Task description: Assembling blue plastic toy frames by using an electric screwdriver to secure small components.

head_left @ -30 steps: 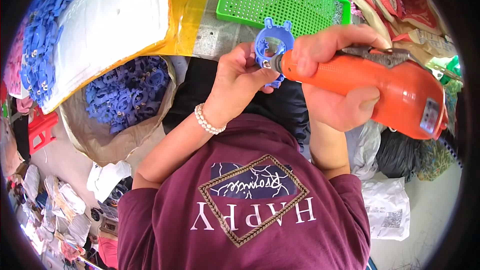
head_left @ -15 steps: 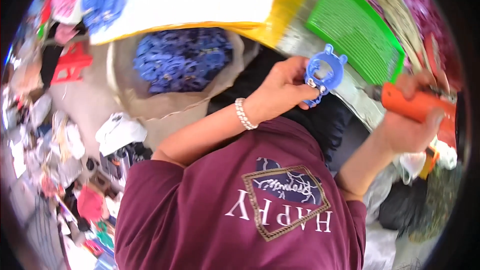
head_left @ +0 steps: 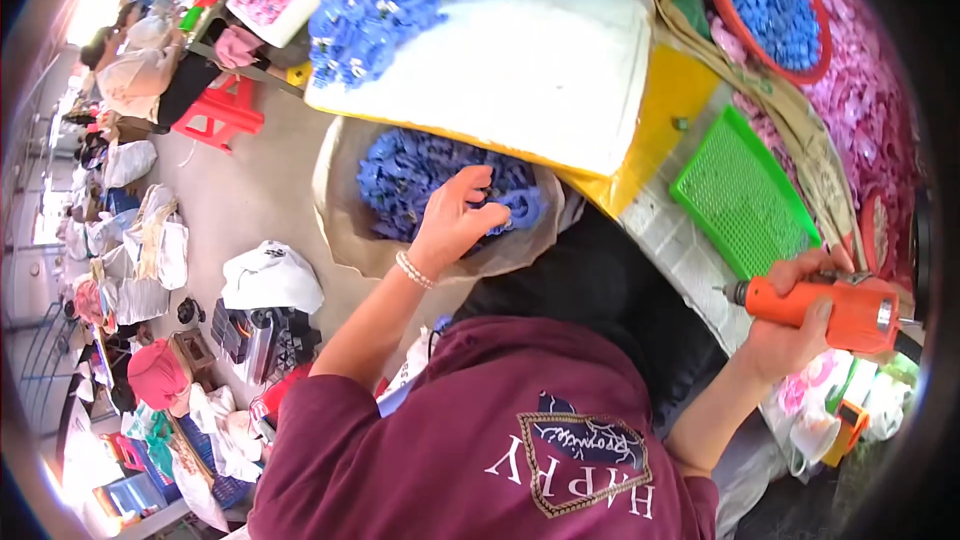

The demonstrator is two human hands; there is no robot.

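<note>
My left hand [head_left: 458, 223], with a beaded bracelet at its wrist, is over a pale open sack [head_left: 335, 205] that holds many blue plastic parts [head_left: 400, 175]. Its thumb and forefinger are apart, and nothing shows between them. Just past the fingertips is a blue ring-shaped part [head_left: 522, 208], which looks loose of the hand. Out on the right, my right hand [head_left: 785, 335] is wrapped round an orange electric screwdriver [head_left: 830, 312]. The tool's bit points left, above the edge of the work surface.
A white sheet [head_left: 540, 60] over yellow plastic [head_left: 670, 100] bears more blue parts at the far side. Nearer the right lie a green perforated tray [head_left: 740, 195] and a red basin [head_left: 822, 50] of small blue pieces. A red stool [head_left: 225, 115] stands left; a white bag [head_left: 270, 278] sits on the floor.
My left hand has moved left and away from the screwdriver to the sack; the blue ring part it held is out of its grip. The right hand keeps hold of the screwdriver, slightly lower.
</note>
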